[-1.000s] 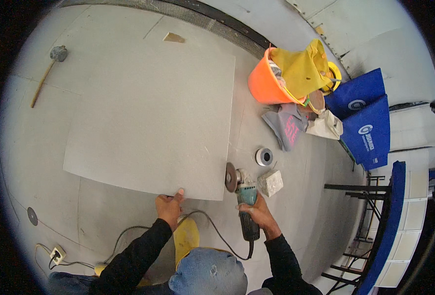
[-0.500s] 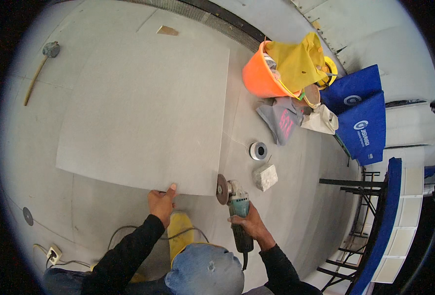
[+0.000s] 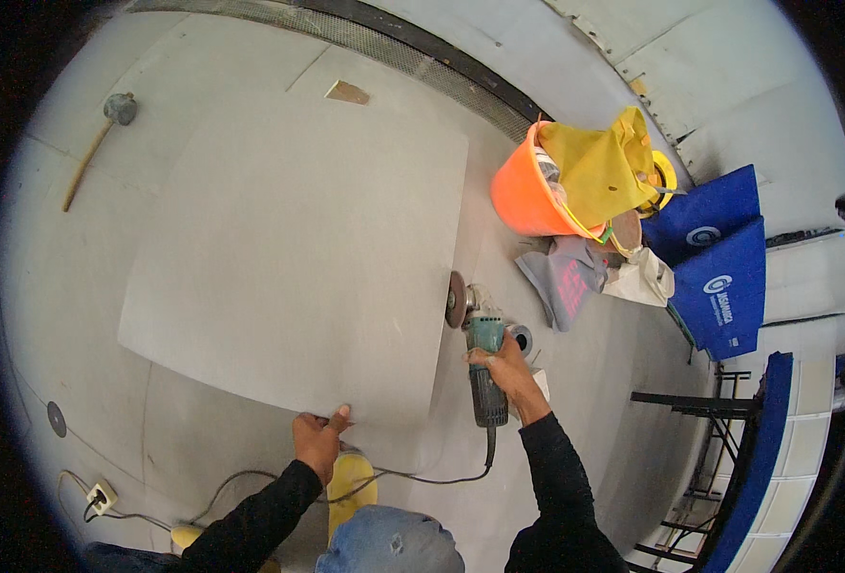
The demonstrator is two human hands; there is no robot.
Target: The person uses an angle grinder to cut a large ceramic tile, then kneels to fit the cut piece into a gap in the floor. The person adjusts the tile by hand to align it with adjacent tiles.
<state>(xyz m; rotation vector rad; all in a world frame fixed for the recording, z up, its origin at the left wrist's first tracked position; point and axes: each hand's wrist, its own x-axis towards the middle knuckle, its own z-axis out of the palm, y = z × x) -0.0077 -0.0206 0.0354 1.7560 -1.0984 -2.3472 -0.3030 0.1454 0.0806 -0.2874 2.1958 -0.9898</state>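
Note:
A large grey tile lies on the floor before me. At its near edge, my left hand grips the border, thumb on top and fingers curled beneath. My right hand is wrapped round the green and black body of an angle grinder. The grinder's round brown disc stands upright against the tile's right edge; whether it touches cannot be made out. From the grinder's rear, a dark cord runs left across the floor, past my yellow boot.
An orange bucket with yellow cloth stands at far right, beside grey cloth and blue bags. A tape roll sits behind the grinder. Left lie a mallet, a loose disc and a power socket.
The grinder in my right hand has moved away from me along the tile's right edge, from its near corner. My left hand still holds the near edge. The view has shifted.

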